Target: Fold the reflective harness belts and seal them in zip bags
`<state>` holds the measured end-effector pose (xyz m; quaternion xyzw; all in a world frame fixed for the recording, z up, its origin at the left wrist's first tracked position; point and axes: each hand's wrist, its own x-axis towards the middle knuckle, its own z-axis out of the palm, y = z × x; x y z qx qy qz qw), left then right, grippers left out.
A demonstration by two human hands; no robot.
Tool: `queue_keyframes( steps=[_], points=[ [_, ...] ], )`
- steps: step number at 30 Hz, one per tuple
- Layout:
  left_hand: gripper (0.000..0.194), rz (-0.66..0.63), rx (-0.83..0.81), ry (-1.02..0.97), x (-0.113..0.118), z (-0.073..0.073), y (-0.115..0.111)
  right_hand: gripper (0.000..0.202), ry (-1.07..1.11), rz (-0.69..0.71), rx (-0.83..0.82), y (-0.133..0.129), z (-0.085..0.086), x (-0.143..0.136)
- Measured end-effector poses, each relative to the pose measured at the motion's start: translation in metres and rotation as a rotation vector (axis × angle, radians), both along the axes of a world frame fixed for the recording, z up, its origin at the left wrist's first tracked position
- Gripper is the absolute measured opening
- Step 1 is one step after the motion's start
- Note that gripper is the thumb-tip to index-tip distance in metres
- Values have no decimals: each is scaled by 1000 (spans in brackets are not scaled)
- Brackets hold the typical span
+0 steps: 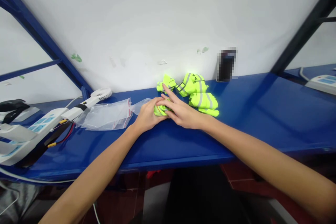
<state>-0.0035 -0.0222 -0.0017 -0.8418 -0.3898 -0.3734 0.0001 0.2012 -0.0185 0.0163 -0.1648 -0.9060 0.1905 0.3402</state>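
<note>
Both hands met over one small folded piece of bright yellow-green cloth with grey shiny stripes that lay on the shiny blue counter, near its middle. To do this step well, I think the cloth had to be kept flat and pressed down firmly so the fold stayed neat and tight, with the edges lined up and nothing sticking out. The left hand curled around the left side of the cloth, its fingers bent over it and gripping it. The right hand lay on top of the cloth from the right side, mostly flat and open, with one finger pointing up and away toward the wall. So the two hands were close together, touching each other over the cloth. Just behind them, near the white wall, sat a small heap of more bright yellow-green striped cloth pieces, some already rolled up. To the left of the hands lay a few clear plastic zip bags with red lines, flat on the counter. Farther left stood a small white handheld fan and a white power strip with blue switches.
</note>
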Motion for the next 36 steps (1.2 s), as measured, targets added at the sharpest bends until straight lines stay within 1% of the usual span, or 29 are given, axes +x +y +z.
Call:
queue_keyframes(
  steps=[1,3,5,7,8,11,14,16,21,23,25,27,31,34,36],
  points=[
    [53,-5,0,5,-1,1,0,40,16,-14,20,1,-2,-1],
    [53,2,-13,0,-2,3,1,40,85,-95,66,4,-3,-2],
    [52,24,-32,-26,-3,6,1,35,165,-203,110,6,-1,-2],
    [51,40,-45,-44,-3,7,1,29,169,-251,121,7,4,1],
    [51,40,-49,-45,-3,8,1,28,144,-242,114,6,7,3],
    [51,38,-61,-45,-3,8,1,34,62,-173,73,4,14,10],
    [51,48,-68,-49,-3,8,1,35,49,-153,61,4,17,12],
    [51,56,-66,-46,-2,8,1,33,50,-168,73,5,15,10],
    [50,78,-31,-29,0,5,2,23,62,-332,192,3,3,-5],
    [48,46,-6,17,0,4,4,18,58,-326,217,2,-2,-8],
    [46,6,13,61,-1,4,5,16,67,-289,222,2,-5,-9],
    [43,-16,19,64,-2,5,5,16,96,-249,201,1,-5,-8],
    [37,-10,-8,-17,-5,8,4,26,121,-220,143,-2,0,-6],
    [40,26,-16,-83,-5,9,2,43,99,-213,132,-4,2,-6],
    [39,30,11,-100,-6,9,3,52,68,-204,125,-5,1,-7]
  ],
)
